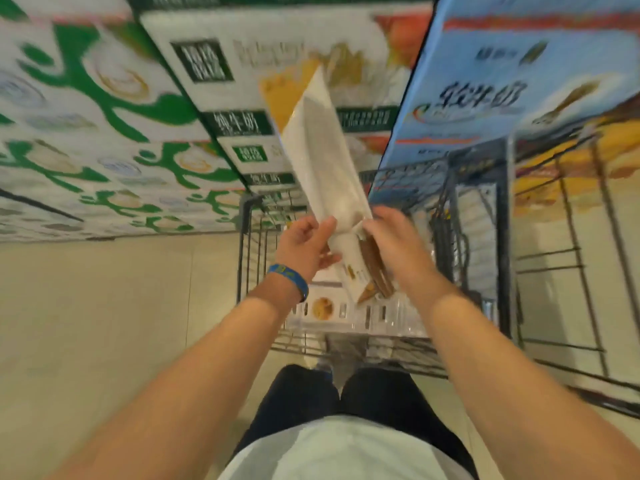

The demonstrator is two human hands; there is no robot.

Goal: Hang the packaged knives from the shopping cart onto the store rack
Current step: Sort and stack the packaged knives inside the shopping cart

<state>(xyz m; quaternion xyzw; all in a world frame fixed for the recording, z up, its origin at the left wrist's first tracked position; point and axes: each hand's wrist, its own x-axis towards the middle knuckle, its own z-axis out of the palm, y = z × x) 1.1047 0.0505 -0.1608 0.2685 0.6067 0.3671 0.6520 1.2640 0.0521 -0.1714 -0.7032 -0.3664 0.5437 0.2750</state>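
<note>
A long packaged knife [320,157] with a white card and a brown handle is held upright over the shopping cart [249,258]. My left hand [304,245] grips the pack's lower left edge between thumb and fingers. On the other side my right hand [394,245] holds the lower right edge near the brown handle. More clear-packed goods [332,311] lie in the cart basket below both hands. No store rack is in view. The frame is blurred by motion.
Stacked milk cartons with green print [104,133] rise on the left, white and green boxes [239,74] stand ahead, and blue boxes [485,81] sit to the right. A dark wire cart or frame [571,271] stands at the right. Beige floor [104,306] lies at the left.
</note>
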